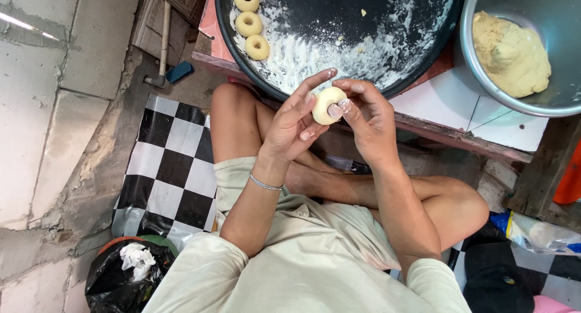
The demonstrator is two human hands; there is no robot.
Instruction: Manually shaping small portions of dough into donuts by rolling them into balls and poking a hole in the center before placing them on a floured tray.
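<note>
Left hand: your left hand cradles the dough piece from the left, index finger stretched over its top, the other fingers curled beneath it.
Right hand: your right hand pinches the same piece from the right, thumb tip pressed into its centre.
Dough piece: pale, round, held between both hands above your crossed legs, just below the tray's near rim.
Tray: a round black tray dusted with flour, resting on the surface ahead of you.
Shaped rings: three dough rings lined up along the tray's left edge, close together.
Bowl: a metal bowl at upper right, just beside the tray, holding a lump of dough.
Surface: low, with white tiles and a reddish edge.
Bracelet: a thin silver bracelet on your left wrist.
Floor: a black-and-white checkered mat under you.
Bin: a black bag with crumpled paper at lower left.
</note>
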